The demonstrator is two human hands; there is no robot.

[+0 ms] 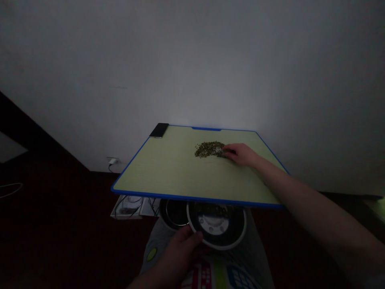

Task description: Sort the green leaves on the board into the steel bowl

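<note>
On the pale table top lies a loose pile of small brownish-green grains (207, 149), perhaps beans or seeds. My right hand (239, 154) reaches to the pile's right edge with its fingers curled together; whatever they pinch is hidden. Below the table's near edge, my left hand (185, 245) grips the rim of a round bowl (226, 245), thumb over the rim. The bowl rests above my lap, partly under the table, and some small pieces show dimly inside it. A second dark round container (164, 214) sits just left of it.
The folding table (168, 172) has a blue edge and stands against a wall (192, 72). A black phone (159, 130) lies at its far left corner. Beneath are white boxes with cables (128, 206). A charger (112, 161) is plugged in at the wall, left.
</note>
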